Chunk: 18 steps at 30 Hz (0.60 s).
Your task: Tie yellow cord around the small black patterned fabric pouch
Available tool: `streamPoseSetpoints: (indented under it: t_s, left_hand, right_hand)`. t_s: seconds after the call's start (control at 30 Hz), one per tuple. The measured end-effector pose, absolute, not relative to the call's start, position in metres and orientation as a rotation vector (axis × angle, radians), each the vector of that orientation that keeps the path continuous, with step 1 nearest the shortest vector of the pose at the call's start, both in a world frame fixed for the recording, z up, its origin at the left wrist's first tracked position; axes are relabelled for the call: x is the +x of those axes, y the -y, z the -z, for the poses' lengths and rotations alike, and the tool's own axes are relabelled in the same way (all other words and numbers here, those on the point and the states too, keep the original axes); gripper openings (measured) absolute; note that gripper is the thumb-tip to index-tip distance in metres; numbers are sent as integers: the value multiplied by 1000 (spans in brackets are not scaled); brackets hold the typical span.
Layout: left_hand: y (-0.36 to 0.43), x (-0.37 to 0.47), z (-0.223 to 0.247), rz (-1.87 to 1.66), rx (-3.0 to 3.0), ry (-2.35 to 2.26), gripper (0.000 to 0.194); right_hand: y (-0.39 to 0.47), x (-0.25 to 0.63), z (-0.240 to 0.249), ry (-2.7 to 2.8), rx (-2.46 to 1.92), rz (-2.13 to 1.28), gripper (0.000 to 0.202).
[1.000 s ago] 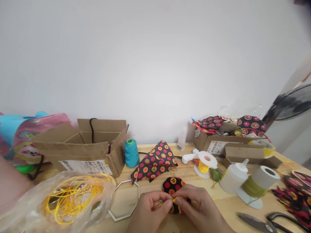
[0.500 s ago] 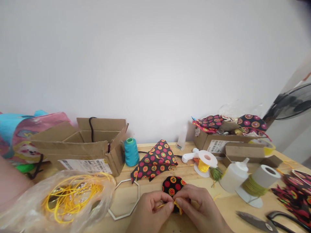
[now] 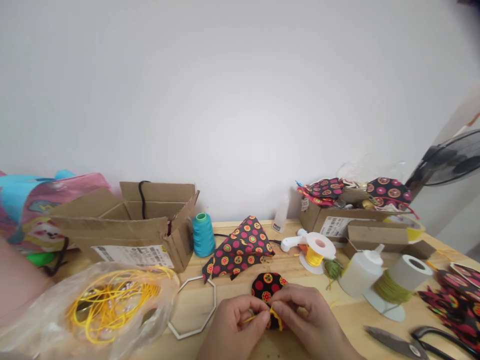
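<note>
Low in the centre, my left hand (image 3: 240, 322) pinches a yellow cord (image 3: 275, 317) between thumb and forefinger. My right hand (image 3: 305, 317) is closed on the same cord, just to the right, with the fingertips of both hands nearly touching. Under and behind the fingertips is a round black piece with red and flower patterns (image 3: 267, 286); its lower part is partly covered by the hands. Beyond it lies a folded patterned cloth (image 3: 243, 247). A white octagonal frame (image 3: 192, 332) rests left of my left hand.
Bag with yellow cords (image 3: 116, 305) at left, open cardboard box (image 3: 112, 230) and teal thread cone (image 3: 203, 235) behind. To the right are a yellow cord spool (image 3: 317, 252), white bottle (image 3: 362, 272), green cord spool (image 3: 397, 285), scissors (image 3: 397, 342) and a filled box (image 3: 318, 217).
Both hands stay almost in place, still pinching the cord. The yellow cord by the right fingertips has shifted slightly, and more of the round piece shows beneath it.
</note>
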<state>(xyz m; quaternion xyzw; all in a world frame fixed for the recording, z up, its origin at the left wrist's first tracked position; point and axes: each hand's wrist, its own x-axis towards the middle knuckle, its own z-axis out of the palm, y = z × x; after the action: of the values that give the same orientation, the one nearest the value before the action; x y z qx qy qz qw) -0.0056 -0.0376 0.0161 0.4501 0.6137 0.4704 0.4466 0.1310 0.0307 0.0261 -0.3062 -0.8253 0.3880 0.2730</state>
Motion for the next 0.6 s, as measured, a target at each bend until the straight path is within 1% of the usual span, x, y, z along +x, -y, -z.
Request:
streamPoseSetpoints:
  t_s: [0.6]
  left_hand:
    - [39, -8, -21, -1088, 1155, -1479, 18]
  right_hand:
    - [-28, 130, -27, 2248, -774, -1016, 21]
